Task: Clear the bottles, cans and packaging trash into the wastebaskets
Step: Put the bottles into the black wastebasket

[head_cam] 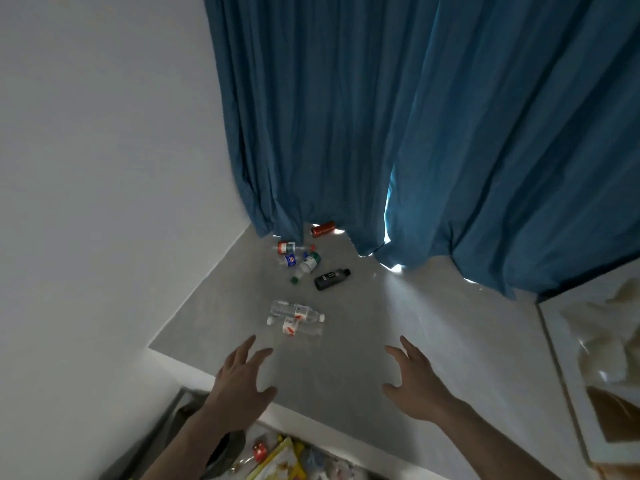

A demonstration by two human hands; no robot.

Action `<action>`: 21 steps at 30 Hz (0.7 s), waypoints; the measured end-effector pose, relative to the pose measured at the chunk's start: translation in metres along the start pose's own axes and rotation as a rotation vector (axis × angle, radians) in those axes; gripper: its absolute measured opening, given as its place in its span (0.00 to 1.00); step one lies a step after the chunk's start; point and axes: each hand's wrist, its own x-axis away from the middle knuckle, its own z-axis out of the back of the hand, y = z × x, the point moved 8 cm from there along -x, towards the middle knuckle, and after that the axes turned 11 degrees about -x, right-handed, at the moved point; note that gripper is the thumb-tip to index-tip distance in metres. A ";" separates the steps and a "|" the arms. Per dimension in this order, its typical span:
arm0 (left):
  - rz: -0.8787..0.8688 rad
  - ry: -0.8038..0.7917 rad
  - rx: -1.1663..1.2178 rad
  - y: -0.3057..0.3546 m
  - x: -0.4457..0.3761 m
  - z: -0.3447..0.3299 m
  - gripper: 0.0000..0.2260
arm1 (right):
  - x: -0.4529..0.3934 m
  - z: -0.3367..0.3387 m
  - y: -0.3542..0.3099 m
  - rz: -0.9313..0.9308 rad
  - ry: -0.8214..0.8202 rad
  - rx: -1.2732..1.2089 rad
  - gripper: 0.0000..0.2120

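Two clear plastic water bottles with red-and-white labels lie side by side on the grey floor, just beyond my hands. Farther off lie a black bottle, a white bottle with a green label, a small blue-labelled bottle, a red-and-white can and a red can at the curtain's hem. My left hand and my right hand hover above the floor with fingers spread, both holding nothing. A wastebasket with colourful packaging trash shows at the bottom edge.
A blue curtain hangs to the floor behind the trash. A white wall bounds the left side. White furniture with crumpled pale material on it stands at the right.
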 end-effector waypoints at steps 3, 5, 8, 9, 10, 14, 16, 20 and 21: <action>0.057 -0.021 0.000 0.003 -0.015 -0.007 0.33 | -0.032 0.009 0.002 0.039 -0.048 0.028 0.37; 0.099 -0.034 0.001 0.007 -0.028 -0.014 0.33 | -0.053 0.020 0.005 0.067 -0.078 0.051 0.37; 0.150 -0.066 0.021 0.021 -0.053 -0.029 0.34 | -0.085 0.035 0.015 0.104 -0.123 0.093 0.37; 0.164 -0.081 0.028 0.028 -0.063 -0.034 0.34 | -0.096 0.040 0.020 0.116 -0.132 0.102 0.37; 0.179 -0.095 0.035 0.035 -0.074 -0.040 0.34 | -0.108 0.043 0.026 0.128 -0.145 0.112 0.38; 0.247 -0.163 0.084 0.065 -0.120 -0.070 0.33 | -0.162 0.038 0.052 0.154 -0.243 0.204 0.38; 0.282 -0.184 0.112 0.076 -0.145 -0.089 0.33 | -0.192 0.026 0.065 0.171 -0.291 0.248 0.38; 0.328 -0.213 0.176 0.088 -0.204 -0.129 0.33 | -0.261 -0.010 0.081 0.214 -0.362 0.322 0.37; 0.332 -0.212 0.178 0.087 -0.224 -0.138 0.33 | -0.281 -0.021 0.082 0.217 -0.369 0.328 0.37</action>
